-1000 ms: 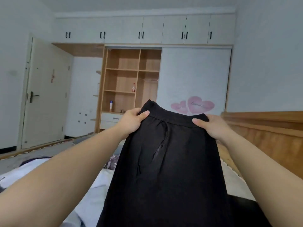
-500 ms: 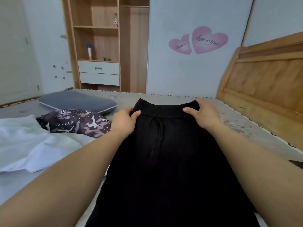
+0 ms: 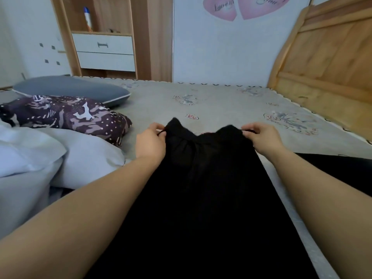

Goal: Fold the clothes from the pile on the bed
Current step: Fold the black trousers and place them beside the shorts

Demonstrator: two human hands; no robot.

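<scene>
Pinching the waistband corners of the black skirt (image 3: 203,178) with left hand (image 3: 150,143) and right hand (image 3: 262,137), laying it mid-bed toward the headboard edge; seeming soft, light, limp, best held at those corners.

grey pillow (image 3: 68,89), wooden headboard (image 3: 330,57), shelf bottle (image 3: 87,18), white drawers (image 3: 104,53)
</scene>
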